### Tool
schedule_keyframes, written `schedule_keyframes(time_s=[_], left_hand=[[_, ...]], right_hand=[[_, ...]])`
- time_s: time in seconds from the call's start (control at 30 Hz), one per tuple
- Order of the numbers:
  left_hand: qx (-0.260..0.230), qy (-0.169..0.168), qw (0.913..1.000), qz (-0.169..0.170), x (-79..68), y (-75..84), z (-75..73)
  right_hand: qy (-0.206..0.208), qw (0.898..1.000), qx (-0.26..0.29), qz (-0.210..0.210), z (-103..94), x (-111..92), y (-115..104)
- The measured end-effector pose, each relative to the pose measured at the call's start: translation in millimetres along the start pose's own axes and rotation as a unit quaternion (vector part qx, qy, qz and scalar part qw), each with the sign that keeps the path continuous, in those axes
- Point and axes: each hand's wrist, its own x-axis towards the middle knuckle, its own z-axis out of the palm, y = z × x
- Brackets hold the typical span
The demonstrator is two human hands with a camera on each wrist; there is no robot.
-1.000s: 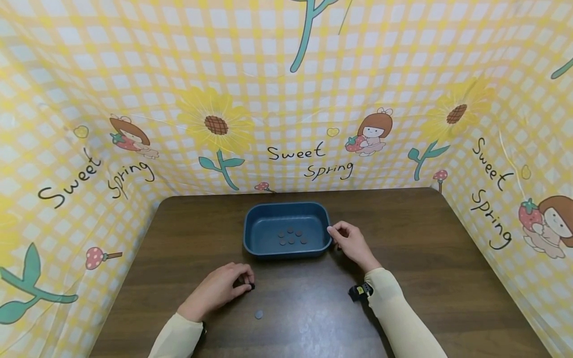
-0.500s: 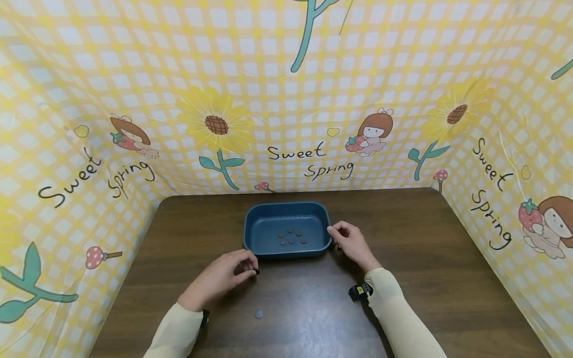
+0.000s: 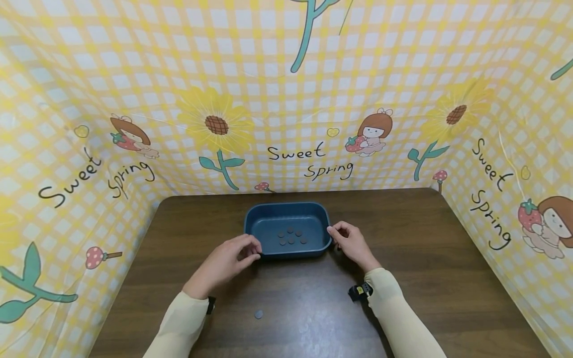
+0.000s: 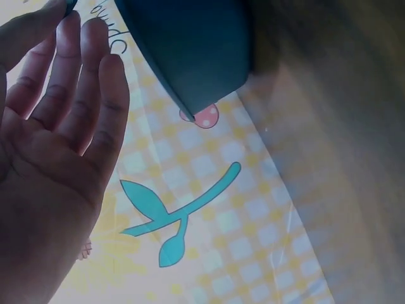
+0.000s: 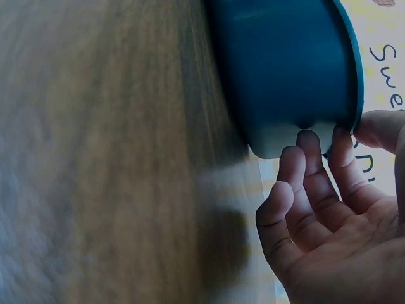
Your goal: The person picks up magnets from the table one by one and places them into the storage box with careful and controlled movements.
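Observation:
My left hand [image 3: 226,262] is at the front left corner of a blue rectangular tray [image 3: 291,254]. In the left wrist view, thumb and fingertips pinch a small dark coin [image 4: 71,6], mostly cut off by the frame's top edge. The other fingers extend loosely. My right hand [image 3: 354,244] pinches the tray's right rim between thumb and index finger; the right wrist view shows the remaining fingers against or close to the tray's outer wall [image 5: 291,69]. Several small dark coins [image 3: 291,241] lie flat on the tray floor. One grey coin [image 3: 258,314] lies on the table in front.
The brown wooden table [image 3: 403,223] is enclosed at the back and sides by a yellow checked cloth [image 3: 286,114] with printed flowers and lettering. The tray stands near the table's back edge. Both wrists wear dark straps.
My left hand has moved forward and slightly right with the pinched coin, from the table in front up to the tray's front left rim. The right hand and the tray stay put.

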Motion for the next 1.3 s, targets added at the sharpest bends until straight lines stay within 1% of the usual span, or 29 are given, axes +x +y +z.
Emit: schedule_keyframes(time_s=[0.13, 0.27, 0.53, 0.77, 1.03, 1.13, 1.3], left_hand=[[0.006, 0.011, 0.9999, -0.001, 8.1, 3.3, -1.8], [-0.001, 0.016, 0.9999, 0.003, 16.6, 3.9, -2.7], [-0.025, 0.017, 0.9995, 0.0, 33.0, -5.6, -1.5], [-0.004, 0.015, 0.9998, -0.008, 44.2, -7.9, -3.5], [0.007, 0.013, 0.9997, -0.021, 59.8, -12.5, 0.0], [0.01, 0.01, 0.9995, -0.03, 66.4, -14.7, 2.0], [0.011, 0.006, 0.9993, -0.035, 76.7, -19.8, 5.5]], right_hand=[[0.002, 1.0, -0.001, 0.004, 0.4, 0, 0], [0.002, 1.0, 0.002, 0.004, 0.2, 0, 0], [0.0, 1.0, 0.016, -0.001, 0.0, 1, 0], [-0.004, 1.0, 0.016, -0.001, -0.4, 0, 1], [-0.009, 1.0, 0.01, 0.004, -0.7, 1, 2], [-0.017, 1.0, 0.007, 0.007, -0.5, -1, -5], [-0.026, 1.0, 0.011, 0.004, -2.7, -10, -30]])
